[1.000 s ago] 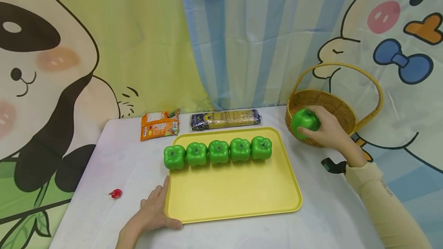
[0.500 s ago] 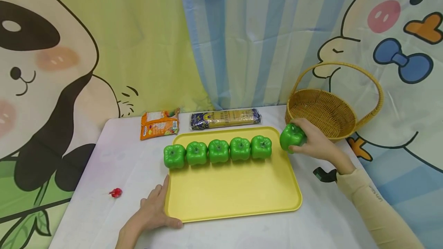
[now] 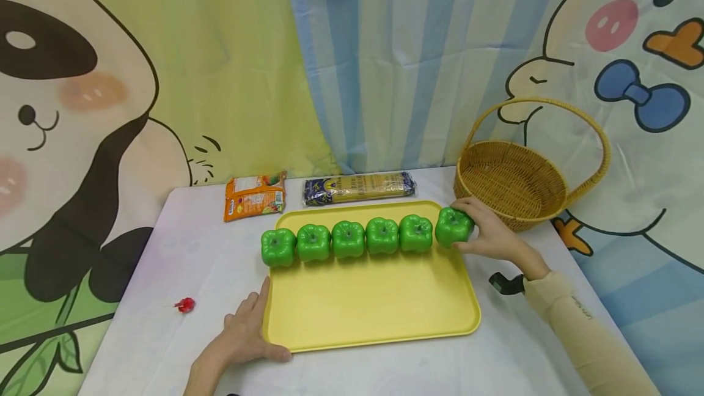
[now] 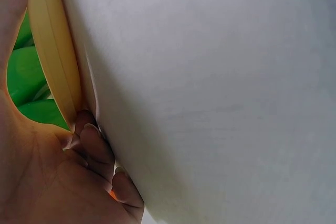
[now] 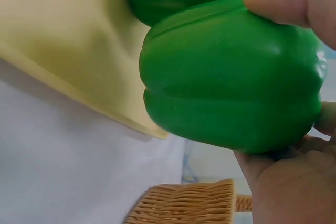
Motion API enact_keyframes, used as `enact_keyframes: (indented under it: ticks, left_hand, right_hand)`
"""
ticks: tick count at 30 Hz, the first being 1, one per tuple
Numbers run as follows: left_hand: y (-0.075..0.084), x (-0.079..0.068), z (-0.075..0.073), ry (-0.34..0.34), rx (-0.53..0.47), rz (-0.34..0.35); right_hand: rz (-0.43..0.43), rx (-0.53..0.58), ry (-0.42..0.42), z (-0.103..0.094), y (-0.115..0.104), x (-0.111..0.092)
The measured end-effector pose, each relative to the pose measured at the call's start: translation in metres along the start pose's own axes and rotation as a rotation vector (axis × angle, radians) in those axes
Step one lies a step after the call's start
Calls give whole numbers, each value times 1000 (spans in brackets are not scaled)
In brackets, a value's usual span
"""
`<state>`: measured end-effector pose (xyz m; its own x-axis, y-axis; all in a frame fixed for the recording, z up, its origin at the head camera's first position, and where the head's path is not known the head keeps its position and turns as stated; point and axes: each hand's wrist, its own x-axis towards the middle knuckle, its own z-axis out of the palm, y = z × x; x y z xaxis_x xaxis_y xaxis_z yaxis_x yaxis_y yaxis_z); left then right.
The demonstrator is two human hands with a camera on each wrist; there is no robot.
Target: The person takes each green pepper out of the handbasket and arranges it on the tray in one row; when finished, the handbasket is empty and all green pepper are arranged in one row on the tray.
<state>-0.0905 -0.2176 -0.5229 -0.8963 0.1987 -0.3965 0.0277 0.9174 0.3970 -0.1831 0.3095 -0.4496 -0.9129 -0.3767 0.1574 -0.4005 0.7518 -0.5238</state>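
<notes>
My right hand (image 3: 492, 237) holds a glossy green bell pepper (image 3: 453, 227) over the back right corner of the yellow tray (image 3: 363, 304). In the right wrist view, the thumb lies along one side of that pepper (image 5: 231, 77), with the other fingers round the opposite side. Several matching bell peppers (image 3: 348, 239) form a row along the tray's back, stems up; the leftmost overlaps the left rim. At the tray's front left corner, my left hand (image 3: 244, 332) grips the rim. The left wrist view has the tray's edge (image 4: 55, 51) between the thumb and curled fingertips.
A wicker basket (image 3: 508, 182) with a tall handle stands behind my right hand, nothing in it. Behind the tray lie an orange packet (image 3: 255, 198) and a long clear-and-blue packet (image 3: 360, 189). A small red object (image 3: 186, 305) lies at left. Printed curtains back the table.
My right hand has carried the bell pepper out of the basket, leftward and toward me, to the right end of the row. The left hand stays at the tray corner.
</notes>
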Motion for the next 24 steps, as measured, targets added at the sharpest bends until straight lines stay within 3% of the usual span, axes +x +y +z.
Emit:
enact_keyframes:
  ticks: [11, 24]
  left_hand:
    - [1, 1, -1, -11, -2, -8]
    - [0, 0, 0, 5, 4, 1]
  right_hand:
    - [-26, 106, -35, 8, 18, -4]
    - [47, 199, -87, 20, 26, -5]
